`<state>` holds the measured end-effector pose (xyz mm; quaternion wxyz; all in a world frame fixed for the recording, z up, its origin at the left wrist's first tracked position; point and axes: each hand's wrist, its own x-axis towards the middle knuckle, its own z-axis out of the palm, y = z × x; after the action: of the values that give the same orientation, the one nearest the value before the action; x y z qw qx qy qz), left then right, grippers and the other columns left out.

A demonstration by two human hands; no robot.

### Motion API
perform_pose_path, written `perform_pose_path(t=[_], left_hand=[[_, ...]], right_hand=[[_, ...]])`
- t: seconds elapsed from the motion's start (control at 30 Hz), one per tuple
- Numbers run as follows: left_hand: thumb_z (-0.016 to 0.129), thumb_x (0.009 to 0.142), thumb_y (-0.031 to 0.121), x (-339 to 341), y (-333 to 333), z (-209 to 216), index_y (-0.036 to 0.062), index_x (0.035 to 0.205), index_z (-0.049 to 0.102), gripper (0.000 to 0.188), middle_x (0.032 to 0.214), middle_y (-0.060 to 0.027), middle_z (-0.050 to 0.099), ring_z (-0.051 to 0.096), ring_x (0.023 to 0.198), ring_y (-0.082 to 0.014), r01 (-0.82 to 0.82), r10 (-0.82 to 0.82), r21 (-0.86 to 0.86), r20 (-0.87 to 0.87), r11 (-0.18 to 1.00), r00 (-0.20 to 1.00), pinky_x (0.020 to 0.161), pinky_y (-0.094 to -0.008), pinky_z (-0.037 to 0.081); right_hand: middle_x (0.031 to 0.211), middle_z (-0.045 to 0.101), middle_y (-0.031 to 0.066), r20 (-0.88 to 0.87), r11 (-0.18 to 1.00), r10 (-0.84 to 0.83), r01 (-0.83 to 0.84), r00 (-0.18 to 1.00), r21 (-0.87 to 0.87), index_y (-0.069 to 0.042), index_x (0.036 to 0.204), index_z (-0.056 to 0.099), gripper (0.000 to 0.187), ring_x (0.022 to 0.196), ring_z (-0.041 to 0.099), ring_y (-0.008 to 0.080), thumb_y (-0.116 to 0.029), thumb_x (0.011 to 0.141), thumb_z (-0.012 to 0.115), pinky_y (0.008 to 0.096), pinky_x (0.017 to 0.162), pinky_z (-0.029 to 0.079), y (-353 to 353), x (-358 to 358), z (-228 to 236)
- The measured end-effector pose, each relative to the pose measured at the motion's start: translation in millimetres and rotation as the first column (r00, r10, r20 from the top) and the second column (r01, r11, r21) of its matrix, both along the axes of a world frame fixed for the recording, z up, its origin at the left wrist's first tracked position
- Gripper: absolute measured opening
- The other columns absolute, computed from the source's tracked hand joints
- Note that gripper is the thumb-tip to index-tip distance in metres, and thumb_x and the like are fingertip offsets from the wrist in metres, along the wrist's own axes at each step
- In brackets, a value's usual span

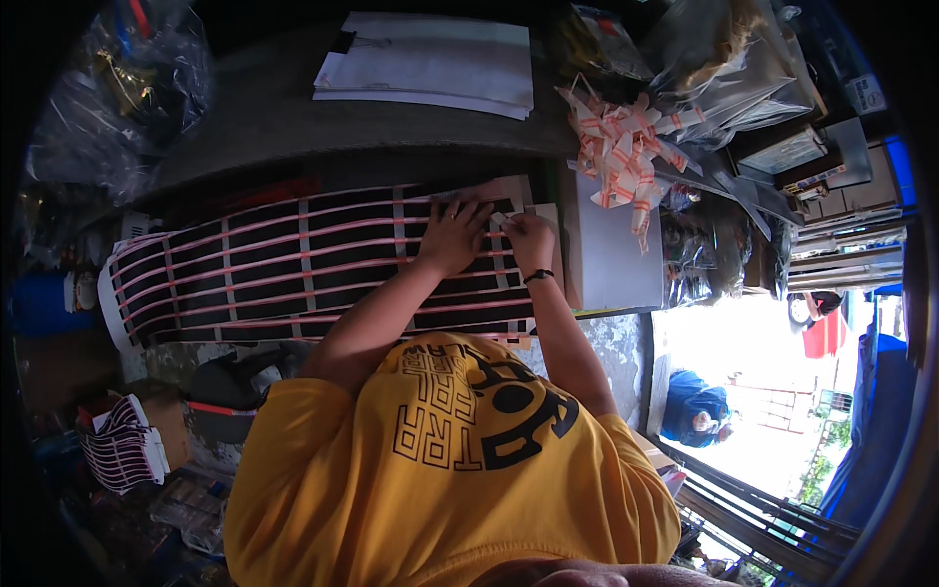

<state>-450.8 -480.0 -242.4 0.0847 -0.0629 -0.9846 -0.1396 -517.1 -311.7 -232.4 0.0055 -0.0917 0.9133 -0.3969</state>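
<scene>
A long black sheet (264,256) crossed by pale pink and grey strips lies along the near side of the workbench, its left end curving down. My left hand (455,238) rests flat on the sheet near its right end, fingers spread. Just right of it, my right hand (531,242) is pinched on a small white piece of strip (500,219) at the sheet's right edge. A dark band circles my right wrist. What lies under my right palm is hidden.
Crumpled pink-and-white strips (631,147) hang in a bunch at the right. Clipped white papers (425,64) lie at the back. Clear plastic bags (734,64) crowd the far right. A smaller striped roll (122,445) sits low left. A person in blue (696,406) is outside.
</scene>
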Motion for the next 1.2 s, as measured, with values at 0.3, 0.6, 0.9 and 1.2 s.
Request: perform_pose_path(t=[0.3, 0.6, 0.9, 1.2], left_hand=[[0.051, 0.092, 0.026, -2, 1, -3, 0.0126, 0.142, 0.045, 0.052, 0.145, -0.013, 0.042, 0.037, 0.135, -0.0346, -0.023, 0.026, 0.028, -0.099, 0.999, 0.995, 0.11, -0.0636, 0.025], [0.052, 0.092, 0.025, -2, 2, -12, 0.0121, 0.14, 0.048, 0.05, 0.141, -0.0137, 0.045, 0.042, 0.13, -0.0348, -0.021, 0.03, 0.043, -0.217, 0.999, 0.976, 0.107, -0.0633, 0.029], [0.048, 0.098, 0.028, -1, 0, -1, 0.0149, 0.148, 0.036, 0.054, 0.149, -0.0142, 0.037, 0.03, 0.141, -0.0359, 0.044, -0.026, 0.138, -0.129, 0.989, 0.991, 0.111, -0.0642, 0.022], [0.039, 0.101, 0.033, 51, 17, -2, 0.0156, 0.151, 0.031, 0.054, 0.157, -0.0072, 0.029, 0.022, 0.147, -0.0324, 0.035, -0.035, -0.003, -0.015, 0.999, 0.999, 0.116, -0.0617, 0.016]], right_hand=[[0.084, 0.071, 0.0111, -0.125, 0.994, 0.039, -0.051, 0.991, -0.096, -0.003, 0.086, 0.072, 0.012, 0.072, 0.068, 0.0232, -0.01, 0.077, 0.076, 0.0312, 0.071, 0.053, 23, 36, 24], [0.083, 0.072, 0.0115, 0.175, 0.876, -0.094, 0.165, 0.98, -0.453, -0.002, 0.092, 0.073, 0.015, 0.075, 0.069, 0.0149, -0.01, 0.08, 0.076, 0.0261, 0.071, 0.052, 51, 56, 23], [0.083, 0.072, 0.0063, 0.026, 0.975, -0.047, 0.052, 0.999, -0.216, 0.002, 0.1, 0.071, 0.021, 0.075, 0.065, 0.0101, -0.012, 0.084, 0.074, 0.0245, 0.072, 0.05, 46, 69, 25], [0.085, 0.072, 0.0107, -0.047, 0.951, -0.091, 0.073, 0.995, -0.3, -0.002, 0.099, 0.072, 0.02, 0.077, 0.069, 0.0182, -0.013, 0.082, 0.074, 0.0302, 0.073, 0.053, 38, 72, 24]])
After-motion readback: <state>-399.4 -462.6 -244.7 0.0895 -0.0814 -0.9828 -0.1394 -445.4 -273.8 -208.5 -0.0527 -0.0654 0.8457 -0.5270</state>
